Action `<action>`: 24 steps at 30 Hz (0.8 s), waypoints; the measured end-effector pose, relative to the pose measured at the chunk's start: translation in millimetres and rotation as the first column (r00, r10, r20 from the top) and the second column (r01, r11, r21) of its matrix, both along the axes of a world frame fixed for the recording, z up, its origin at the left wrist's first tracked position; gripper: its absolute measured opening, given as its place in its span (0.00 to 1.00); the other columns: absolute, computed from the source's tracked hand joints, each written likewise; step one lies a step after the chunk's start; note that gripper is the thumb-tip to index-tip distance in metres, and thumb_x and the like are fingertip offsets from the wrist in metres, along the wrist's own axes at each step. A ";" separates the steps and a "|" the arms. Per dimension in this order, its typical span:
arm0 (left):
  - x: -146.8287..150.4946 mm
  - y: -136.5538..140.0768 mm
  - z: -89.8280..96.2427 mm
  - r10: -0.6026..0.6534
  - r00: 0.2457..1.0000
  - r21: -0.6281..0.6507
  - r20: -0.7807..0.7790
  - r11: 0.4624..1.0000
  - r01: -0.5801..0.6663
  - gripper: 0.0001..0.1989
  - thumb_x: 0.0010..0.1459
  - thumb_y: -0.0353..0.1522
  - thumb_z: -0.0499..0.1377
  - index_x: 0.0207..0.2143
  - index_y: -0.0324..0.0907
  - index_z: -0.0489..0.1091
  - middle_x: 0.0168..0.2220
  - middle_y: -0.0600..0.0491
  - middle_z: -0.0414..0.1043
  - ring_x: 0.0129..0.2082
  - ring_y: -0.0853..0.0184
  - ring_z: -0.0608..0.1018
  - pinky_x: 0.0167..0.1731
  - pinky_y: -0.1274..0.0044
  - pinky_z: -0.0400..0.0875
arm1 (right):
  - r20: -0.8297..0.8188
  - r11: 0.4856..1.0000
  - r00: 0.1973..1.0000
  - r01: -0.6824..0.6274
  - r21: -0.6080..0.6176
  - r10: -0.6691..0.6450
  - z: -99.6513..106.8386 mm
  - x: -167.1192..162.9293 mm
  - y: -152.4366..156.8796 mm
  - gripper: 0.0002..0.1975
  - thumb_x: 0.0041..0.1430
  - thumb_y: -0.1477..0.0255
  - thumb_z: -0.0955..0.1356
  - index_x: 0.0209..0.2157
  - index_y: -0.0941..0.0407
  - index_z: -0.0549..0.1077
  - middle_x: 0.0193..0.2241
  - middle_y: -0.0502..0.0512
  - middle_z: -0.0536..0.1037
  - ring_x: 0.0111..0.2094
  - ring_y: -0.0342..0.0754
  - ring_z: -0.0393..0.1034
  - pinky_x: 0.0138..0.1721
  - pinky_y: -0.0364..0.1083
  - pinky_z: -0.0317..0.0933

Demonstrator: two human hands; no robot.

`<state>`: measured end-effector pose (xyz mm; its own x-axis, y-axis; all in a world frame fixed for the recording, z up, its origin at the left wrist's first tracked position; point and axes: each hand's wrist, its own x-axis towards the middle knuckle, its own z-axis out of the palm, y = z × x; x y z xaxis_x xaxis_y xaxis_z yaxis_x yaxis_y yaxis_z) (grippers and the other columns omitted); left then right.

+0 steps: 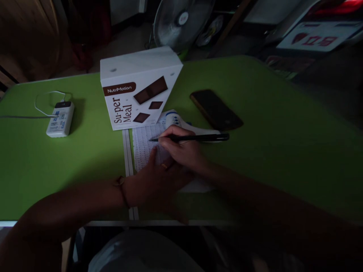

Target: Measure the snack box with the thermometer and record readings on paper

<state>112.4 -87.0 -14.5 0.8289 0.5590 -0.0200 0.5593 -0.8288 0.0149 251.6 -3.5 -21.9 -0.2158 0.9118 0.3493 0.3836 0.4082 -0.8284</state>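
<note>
A black pen (202, 137) is pinched in my right hand (184, 147), its tip pointing left over a sheet of paper (144, 143) covered in rows of small writing. My left hand (159, 181) lies flat with fingers spread across the lower part of the paper, a ring on one finger. Behind the right hand, a white handheld device with blue buttons (172, 119) lies at the paper's upper edge, partly covered by the hand and pen. The white NutriMotion box (136, 90) stands upright just beyond the paper.
A dark phone (216, 109) lies on the green table (272, 124) to the right. At the left is a white power bank (61, 119) with a cable attached. A strip (128, 158) crosses the tabletop. Beyond the far edge stands a fan (183, 22).
</note>
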 end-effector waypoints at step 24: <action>1.2 0.5 10.3 0.029 0.999 -0.012 -0.019 1.000 -0.029 0.45 0.66 0.55 0.56 0.75 0.39 0.50 0.76 0.38 0.49 0.76 0.40 0.51 0.68 0.37 0.46 | 0.048 0.999 0.998 -0.032 -0.022 0.033 4.9 -2.3 -0.5 0.04 0.54 0.67 0.67 0.26 0.49 0.70 0.24 0.49 0.77 0.27 0.48 0.72 0.31 0.48 0.68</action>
